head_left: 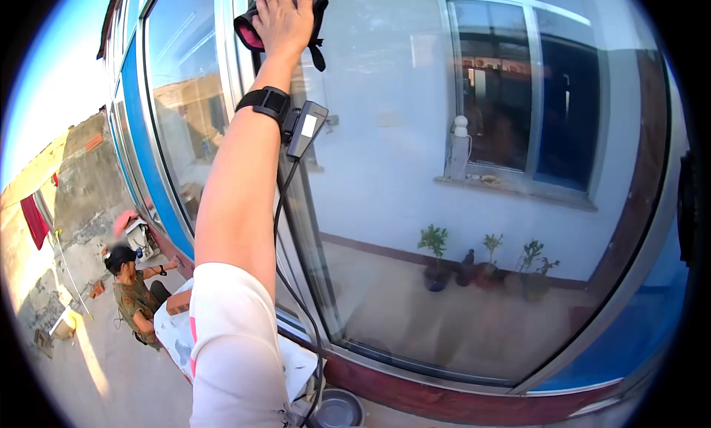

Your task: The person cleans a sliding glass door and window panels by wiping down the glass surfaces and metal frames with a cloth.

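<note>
The left hand (285, 17), fingers spread flat, presses the dark cloth (248, 28) against the window frame (235, 65), cloth lying directly beneath its palm

Left hand (285, 17) is up high, flat on a dark cloth (315, 13) with pink lining, pressing it against the window glass (385, 131); a black wrist strap (268, 102) carries a small device (305, 128) with a cable hanging down; below left, another person (133, 291) crouches on the ground; potted plants (481, 261) show behind the pane.
</note>
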`<state>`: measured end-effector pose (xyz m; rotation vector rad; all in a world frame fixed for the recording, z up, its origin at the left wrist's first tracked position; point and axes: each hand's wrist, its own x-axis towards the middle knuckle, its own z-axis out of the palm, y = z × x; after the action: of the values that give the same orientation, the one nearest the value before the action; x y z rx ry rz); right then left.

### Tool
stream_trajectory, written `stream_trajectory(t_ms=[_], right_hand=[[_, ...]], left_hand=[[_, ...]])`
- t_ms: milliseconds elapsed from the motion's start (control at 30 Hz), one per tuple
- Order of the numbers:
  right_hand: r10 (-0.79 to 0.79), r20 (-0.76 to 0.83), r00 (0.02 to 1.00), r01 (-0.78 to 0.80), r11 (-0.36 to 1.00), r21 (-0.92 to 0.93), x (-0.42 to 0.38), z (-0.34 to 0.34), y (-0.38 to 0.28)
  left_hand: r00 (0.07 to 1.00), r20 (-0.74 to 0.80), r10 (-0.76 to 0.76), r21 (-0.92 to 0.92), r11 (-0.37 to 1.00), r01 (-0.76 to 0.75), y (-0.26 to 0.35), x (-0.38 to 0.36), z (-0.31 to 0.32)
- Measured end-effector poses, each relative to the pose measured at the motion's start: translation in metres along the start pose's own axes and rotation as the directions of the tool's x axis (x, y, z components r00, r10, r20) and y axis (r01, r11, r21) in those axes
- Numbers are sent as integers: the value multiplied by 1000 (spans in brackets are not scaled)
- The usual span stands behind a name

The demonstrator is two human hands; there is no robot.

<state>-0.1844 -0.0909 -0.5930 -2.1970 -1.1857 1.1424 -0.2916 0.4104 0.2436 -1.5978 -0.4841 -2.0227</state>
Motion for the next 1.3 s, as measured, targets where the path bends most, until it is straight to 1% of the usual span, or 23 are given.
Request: stream_trajectory(t_ms=[33,100,167,233,267,333,400,533,633,700,733,767,800,833,867,900,967,1000,1067,1100,1200,1267,1300], right_hand=[[20,-13,1000,-20,1000,11,9,14,12],[57,-38,998,-56,998,27,40,39,54],[116,-44,992,-114,992,51,12,5,32],[-5,-46,999,5,1000,6,-22,-41,3],[-3,-61,998,4,1000,17,-21,-44,7],[-9,-57,998,8,1000,-14,-16,-51,14],[29,-76,997,-29,1000,1,-17,-59,16],[150,-91,984,-148,988,35,-22,-70,23],[113,-183,977,-118,993,-19,69,28,148],[161,-168,972,-162,987,12,49,16,144],[209,-147,967,-207,978,30,37,18,147],[179,-151,972,-179,984,16,34,19,151],[175,-152,973,-176,984,11,32,19,152],[180,-177,968,-186,983,-16,27,19,154],[184,-200,962,-195,980,-40,19,21,155],[179,-202,963,-192,980,-46,2,10,142],[156,-187,970,-142,986,83,-52,-44,81],[156,-186,970,-143,986,80,-58,-38,84],[158,-184,970,-125,976,178,-62,-33,92],[157,-188,970,-125,977,173,-66,-33,92],[192,-191,963,-157,970,183,-79,-33,94],[177,-180,968,-155,979,130,-81,-35,102],[199,-151,968,-179,974,138,-83,-39,101]], left_hand=[[1000,8,16,-47,999,-15,6,9,6],[994,-36,105,-48,993,-107,31,25,23],[974,-64,219,-14,975,-220,67,46,45],[948,-103,301,18,954,-301,129,55,49],[932,-142,333,-81,935,-347,170,55,45],[885,-142,443,147,894,-423,231,62,44],[856,-165,489,190,868,-459,285,72,52],[876,-171,451,40,892,-451,378,76,55],[894,-114,433,-209,869,-448,444,51,43],[862,-191,470,-247,827,-505,479,21,40],[832,184,524,-386,817,-429,493,9,26],[852,-27,523,-387,781,-491,501,-16,23],[834,-237,498,-360,752,-552,508,-42,19],[841,-206,500,-416,733,-538,507,-60,8],[854,-165,494,-311,795,-520,508,-79,7],[825,-123,552,-344,756,-557,502,-102,-6],[780,-25,625,-473,680,-560,495,-146,-28],[739,36,673,-532,639,-556,491,-169,-40],[621,144,771,-592,570,-570,481,-211,-65],[556,155,816,-624,517,-585,474,-233,-73],[299,102,949,-613,296,-732,444,-273,-86],[185,47,982,-664,169,-729,427,-266,-78],[196,34,980,-691,164,-704,420,-252,-73]])
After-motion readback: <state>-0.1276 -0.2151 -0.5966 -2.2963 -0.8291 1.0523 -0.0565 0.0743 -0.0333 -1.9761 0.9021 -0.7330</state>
